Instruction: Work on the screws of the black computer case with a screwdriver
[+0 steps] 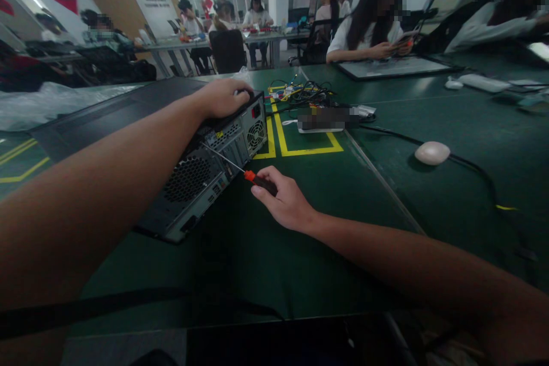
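A black desktop computer case (234,151) lies on the table, its metal rear panel with fan grille and ports facing me. Over the upper edge of that case, near its far corner, my left hand (223,97) is laid with the fingers curled onto it. My right hand (285,197) is closed around a screwdriver (250,176) with an orange and black handle. The thin shaft points up and left, and its tip meets the rear panel close to the upper edge. Whether the tip sits in a screw is too small to tell.
Tangled cables (311,94) lie beyond the case, near a power strip (328,120). A pale computer mouse (432,152) rests to the right by a black cable. Clear plastic wrap (55,104) is at the left. A person (369,34) sits across the table.
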{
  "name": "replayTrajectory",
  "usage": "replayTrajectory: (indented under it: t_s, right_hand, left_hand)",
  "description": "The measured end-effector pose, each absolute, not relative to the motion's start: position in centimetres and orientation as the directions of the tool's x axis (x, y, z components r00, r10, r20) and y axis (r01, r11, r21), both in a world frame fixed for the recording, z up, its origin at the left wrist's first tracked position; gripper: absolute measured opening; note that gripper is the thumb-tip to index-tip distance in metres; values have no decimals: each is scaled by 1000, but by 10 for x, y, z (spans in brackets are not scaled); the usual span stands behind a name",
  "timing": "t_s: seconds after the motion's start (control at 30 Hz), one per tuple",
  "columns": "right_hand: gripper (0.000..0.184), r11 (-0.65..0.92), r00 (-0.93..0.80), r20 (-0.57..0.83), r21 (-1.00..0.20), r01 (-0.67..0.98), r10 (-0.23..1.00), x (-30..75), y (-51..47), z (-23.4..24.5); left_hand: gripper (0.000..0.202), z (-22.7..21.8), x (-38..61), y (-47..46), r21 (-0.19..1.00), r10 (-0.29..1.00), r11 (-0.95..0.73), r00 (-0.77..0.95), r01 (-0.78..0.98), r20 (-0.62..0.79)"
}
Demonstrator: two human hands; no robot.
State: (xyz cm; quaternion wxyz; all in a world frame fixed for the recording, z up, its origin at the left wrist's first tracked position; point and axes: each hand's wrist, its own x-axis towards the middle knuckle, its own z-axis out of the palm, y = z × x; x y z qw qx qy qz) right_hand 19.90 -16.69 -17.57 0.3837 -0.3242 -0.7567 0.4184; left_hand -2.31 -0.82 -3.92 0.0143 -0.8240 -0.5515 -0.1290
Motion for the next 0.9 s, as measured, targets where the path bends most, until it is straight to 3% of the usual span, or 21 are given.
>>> replayTrajectory:
  t_s: [0.3, 0.6, 0.9]
  right_hand:
    - [22, 480, -525, 335, -862, 166, 782, 200, -165, -173]
    - [26, 395, -525, 243, -897, 199, 816, 201, -168, -171]
    - [17, 425, -490, 279, -879, 216, 826, 199, -165, -175]
  left_hand:
    - [60, -37, -21, -11, 109, 906, -393, 365, 913, 216]
    - [59, -37, -21, -10, 127, 911, -383, 351, 915, 217]
    - [57, -39, -23, -7, 109, 905, -389, 358, 915, 229]
